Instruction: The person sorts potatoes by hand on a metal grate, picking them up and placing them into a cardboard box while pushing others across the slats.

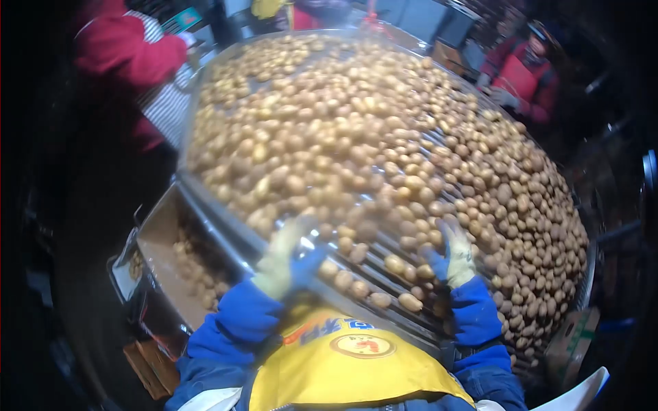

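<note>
Potatoes [384,130] cover a wide sorting table [394,255] whose slatted bars show near my body. My left hand [284,255], in a pale yellow glove with blue on it, is over the table's near left edge. It is blurred, but the thumb stands apart from the fingers, and bright glare shows between them. My right hand [456,255], gloved the same way, reaches among the potatoes with fingers spread and thumb out. No potato is visibly gripped in it. Several loose potatoes [360,289] lie on the bars between my hands.
Below the table's left edge stands an open cardboard box [161,236] with potatoes inside. A person in red sleeves [127,58] stands at the left; another in a red apron [521,82] is at the far right. A carton [572,339] sits near right.
</note>
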Motion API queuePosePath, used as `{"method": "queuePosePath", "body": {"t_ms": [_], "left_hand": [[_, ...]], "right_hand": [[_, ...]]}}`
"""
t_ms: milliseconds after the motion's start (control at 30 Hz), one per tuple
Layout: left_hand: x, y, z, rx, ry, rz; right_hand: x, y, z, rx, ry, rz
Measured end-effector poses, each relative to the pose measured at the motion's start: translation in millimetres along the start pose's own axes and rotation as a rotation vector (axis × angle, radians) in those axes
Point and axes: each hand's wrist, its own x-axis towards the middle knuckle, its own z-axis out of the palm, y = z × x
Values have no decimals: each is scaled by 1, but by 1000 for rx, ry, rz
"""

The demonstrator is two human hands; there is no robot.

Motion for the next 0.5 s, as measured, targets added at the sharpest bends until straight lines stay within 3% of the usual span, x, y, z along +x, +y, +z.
{"method": "queuePosePath", "body": {"t_ms": [33,67,167,267,367,400,467,500], "left_hand": [[15,-6,15,243,-99,302],[17,-4,29,256,-224,290],[24,-6,73,350,-432,559],[34,15,100,550,-716,656],[51,12,125,713,-638,753],[62,31,122,673,-748,626],[79,24,123,708,-751,657],[83,-34,140,806,-604,673]], "right_hand": [[-16,0,-9,-23,-32,28],[-31,-1,-19,-47,-65,55],[-74,-3,-41,-70,-293,230],[-95,-10,-31,-182,-193,70],[-63,-32,-15,-185,-260,159],[-46,-39,-9,-176,-257,146],[-17,-49,9,-171,-262,244],[-1,-48,20,-156,-261,259]]}}
